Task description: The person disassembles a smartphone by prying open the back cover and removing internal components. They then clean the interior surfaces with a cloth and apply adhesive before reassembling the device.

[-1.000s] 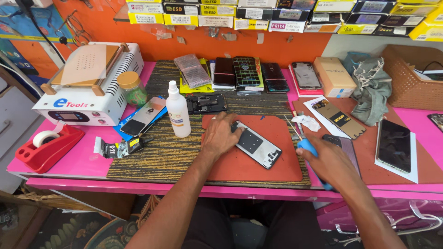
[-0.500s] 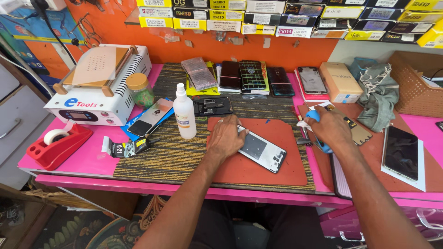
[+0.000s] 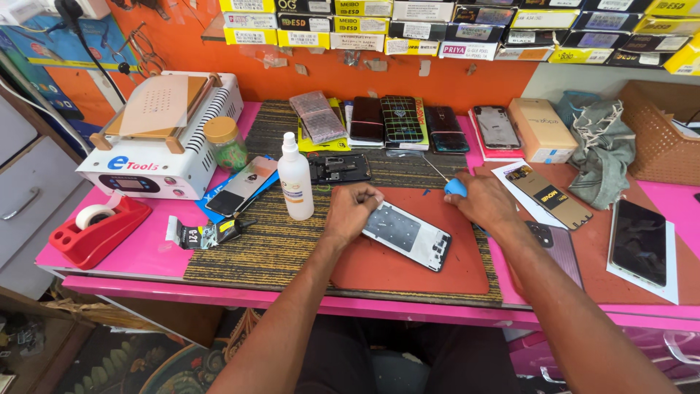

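While the phone frame point(image 3: 407, 235) is pinned by the left hand point(image 3: 351, 211), a screwdriver point(image 3: 453, 187) is gripped by the right hand point(image 3: 487, 204); green bits fill the jar point(image 3: 224, 144) at ten o'clock.

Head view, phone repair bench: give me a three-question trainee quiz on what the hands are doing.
1. True or false: the left hand rests on the opened phone frame.
2. What does the right hand hold? A) white bottle B) blue-handled tool C) tape dispenser
3. What colour is the mat under the phone frame?

Key:
1. True.
2. B, the blue-handled tool.
3. Red-brown.
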